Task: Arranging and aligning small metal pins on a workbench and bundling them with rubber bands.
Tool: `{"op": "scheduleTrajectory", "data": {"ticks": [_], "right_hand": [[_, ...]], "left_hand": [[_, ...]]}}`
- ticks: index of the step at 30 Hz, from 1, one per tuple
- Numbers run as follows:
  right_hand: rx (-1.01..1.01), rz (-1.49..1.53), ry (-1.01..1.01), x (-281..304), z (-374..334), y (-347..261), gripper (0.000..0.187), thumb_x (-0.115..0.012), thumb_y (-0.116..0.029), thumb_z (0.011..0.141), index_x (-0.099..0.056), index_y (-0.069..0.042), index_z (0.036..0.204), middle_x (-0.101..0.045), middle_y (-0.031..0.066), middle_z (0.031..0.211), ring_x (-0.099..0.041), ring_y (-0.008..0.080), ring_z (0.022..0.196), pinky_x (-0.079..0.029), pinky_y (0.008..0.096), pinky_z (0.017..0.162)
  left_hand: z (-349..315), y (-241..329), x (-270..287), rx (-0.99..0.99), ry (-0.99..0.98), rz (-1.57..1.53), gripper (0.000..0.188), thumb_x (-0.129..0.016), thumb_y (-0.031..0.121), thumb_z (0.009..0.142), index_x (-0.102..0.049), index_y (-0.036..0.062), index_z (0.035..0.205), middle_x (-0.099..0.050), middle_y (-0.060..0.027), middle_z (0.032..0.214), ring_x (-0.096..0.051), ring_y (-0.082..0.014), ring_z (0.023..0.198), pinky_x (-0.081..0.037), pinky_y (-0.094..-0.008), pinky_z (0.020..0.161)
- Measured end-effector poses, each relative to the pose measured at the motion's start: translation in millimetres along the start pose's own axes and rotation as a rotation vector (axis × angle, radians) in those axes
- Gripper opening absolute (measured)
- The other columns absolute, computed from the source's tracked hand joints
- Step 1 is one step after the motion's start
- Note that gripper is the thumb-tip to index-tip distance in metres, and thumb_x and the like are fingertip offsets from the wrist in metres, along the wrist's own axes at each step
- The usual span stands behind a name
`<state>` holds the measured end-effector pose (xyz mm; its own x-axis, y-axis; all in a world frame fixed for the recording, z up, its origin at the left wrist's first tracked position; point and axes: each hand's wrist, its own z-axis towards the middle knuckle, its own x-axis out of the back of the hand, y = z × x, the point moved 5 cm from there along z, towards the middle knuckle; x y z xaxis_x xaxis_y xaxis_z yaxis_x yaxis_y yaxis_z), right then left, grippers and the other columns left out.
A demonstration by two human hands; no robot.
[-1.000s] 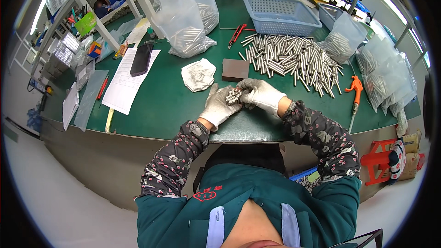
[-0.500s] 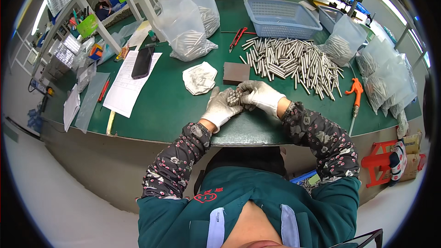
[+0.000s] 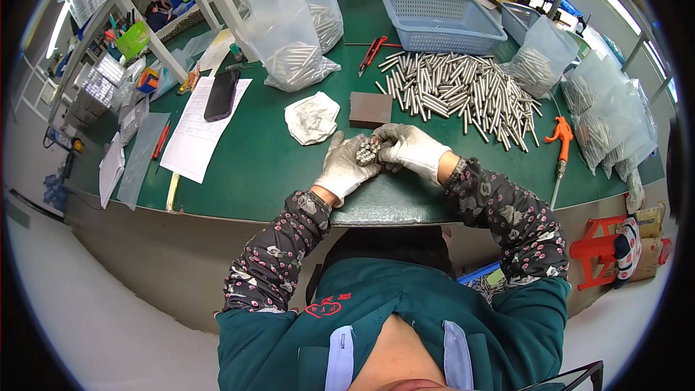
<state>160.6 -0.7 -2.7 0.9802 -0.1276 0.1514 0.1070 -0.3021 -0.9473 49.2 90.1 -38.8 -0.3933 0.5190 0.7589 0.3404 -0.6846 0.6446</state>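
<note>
A bundle of short metal pins (image 3: 368,150) is held upright between my gloved hands over the front of the green table, its round ends facing up. My left hand (image 3: 345,167) wraps the bundle from the left. From the other side my right hand (image 3: 411,150) grips it with bent fingers. Just beyond them lies a brown rectangular block (image 3: 371,109), with a crumpled white cloth (image 3: 311,118) to its left. A large heap of loose metal pins (image 3: 463,94) spreads to the right of the block.
Behind the heap stands a blue plastic basket (image 3: 443,22). Bags of pins (image 3: 295,65) rest at the back left, more bags (image 3: 597,123) at the right. An orange air gun (image 3: 560,141), a red utility knife (image 3: 372,56), a phone (image 3: 221,94) and paper (image 3: 195,137) lie around.
The pin bundle has tipped slightly, so its ends face up more plainly. Both hands stay closed around it in nearly the same place; the whole view has shifted a little.
</note>
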Motion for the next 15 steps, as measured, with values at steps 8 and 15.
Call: {"op": "scheduleTrajectory", "data": {"ticks": [8, 15], "right_hand": [[0.013, -0.011, 0.01, -1, 2, 0, 0.032, -0.064, -0.012, 0.083, -0.056, -0.002, 0.112, -0.058, 0.0005, 0.08, -0.055, 0.0088, 0.068, -0.047, 0.0233, 0.062], [0.003, -0.005, 0.01, 0, 4, 1, 0.03, -0.064, -0.012, 0.083, -0.057, -0.004, 0.11, -0.058, 0.0001, 0.08, -0.055, 0.0087, 0.069, -0.048, 0.0231, 0.063]], "left_hand": [[-5, 9, 6, -0.08, 0.119, 0.046, 0.062, -0.075, 0.038, 0.07, -0.056, 0.0036, 0.118, -0.064, -0.0128, 0.108, -0.054, -0.0283, 0.113, -0.019, -0.0406, 0.114], [-3, 13, 8, 0.007, 0.05, 0.002, 0.059, -0.074, 0.039, 0.07, -0.058, 0.0048, 0.116, -0.063, -0.0122, 0.114, -0.052, -0.0289, 0.115, -0.02, -0.0395, 0.114]]}}
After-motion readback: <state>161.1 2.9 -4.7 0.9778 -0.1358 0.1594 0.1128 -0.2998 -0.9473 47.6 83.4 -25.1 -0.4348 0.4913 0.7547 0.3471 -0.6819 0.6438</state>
